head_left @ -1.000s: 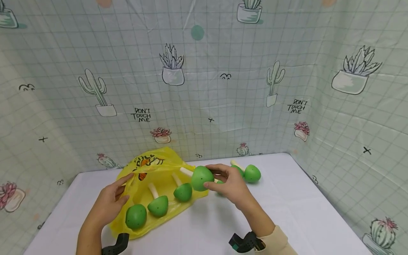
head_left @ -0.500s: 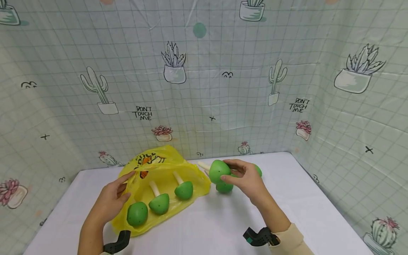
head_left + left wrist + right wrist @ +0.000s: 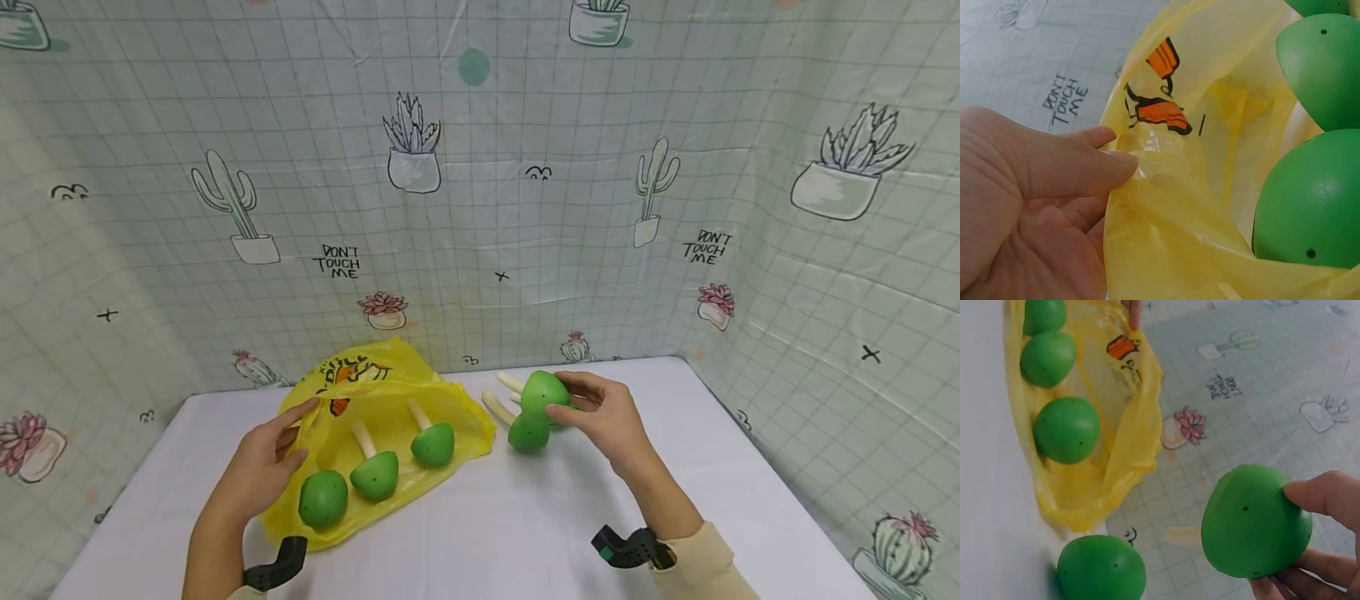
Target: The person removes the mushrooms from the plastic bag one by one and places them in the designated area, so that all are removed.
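Yellow bag (image 3: 467,418) pinched left, green mushroom (image 3: 543,395) pinched right, hands (image 3: 261,462) (image 3: 611,419) apart

Bag (image 3: 393,417) from above and both wrists

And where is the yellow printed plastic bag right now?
In the head view, the bag lies left of centre on the white tabletop, its left edge pinched by the left hand and three rounded green pieces in its open mouth.
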`<state>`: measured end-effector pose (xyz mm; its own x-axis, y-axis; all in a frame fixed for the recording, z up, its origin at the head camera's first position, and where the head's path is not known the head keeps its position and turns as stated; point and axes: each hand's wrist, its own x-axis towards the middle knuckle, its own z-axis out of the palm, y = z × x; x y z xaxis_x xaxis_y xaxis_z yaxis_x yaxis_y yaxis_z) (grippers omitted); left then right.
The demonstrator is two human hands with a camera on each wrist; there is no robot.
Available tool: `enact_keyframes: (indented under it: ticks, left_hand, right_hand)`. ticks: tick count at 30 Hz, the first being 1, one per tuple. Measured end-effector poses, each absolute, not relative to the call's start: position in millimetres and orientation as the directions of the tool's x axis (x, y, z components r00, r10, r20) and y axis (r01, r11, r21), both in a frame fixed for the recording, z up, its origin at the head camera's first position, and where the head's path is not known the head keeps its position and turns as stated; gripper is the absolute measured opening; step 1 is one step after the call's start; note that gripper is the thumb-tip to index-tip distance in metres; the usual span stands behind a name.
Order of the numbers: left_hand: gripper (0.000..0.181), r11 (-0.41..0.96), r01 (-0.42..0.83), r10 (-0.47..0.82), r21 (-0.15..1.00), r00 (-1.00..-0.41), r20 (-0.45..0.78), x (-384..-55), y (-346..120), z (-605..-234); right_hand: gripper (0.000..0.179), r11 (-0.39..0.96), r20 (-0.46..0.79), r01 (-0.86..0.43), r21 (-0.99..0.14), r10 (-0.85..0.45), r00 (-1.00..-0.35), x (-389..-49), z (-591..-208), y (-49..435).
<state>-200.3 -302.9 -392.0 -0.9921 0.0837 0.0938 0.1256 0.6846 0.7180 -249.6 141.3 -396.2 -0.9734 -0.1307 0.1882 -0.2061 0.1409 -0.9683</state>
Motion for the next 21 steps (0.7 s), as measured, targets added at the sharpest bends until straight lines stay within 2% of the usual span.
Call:
enact_keyframes:
  ticks: [21]
  left_hand:
    - [0.068,0.679,0.120,0.079,0.724,-0.993,0.090,-199,-302,-392]
  right_hand:
    - [0.061,0.199,0.111,-0.132,-0.971,-0.112,-0.987,-250,-418,169]
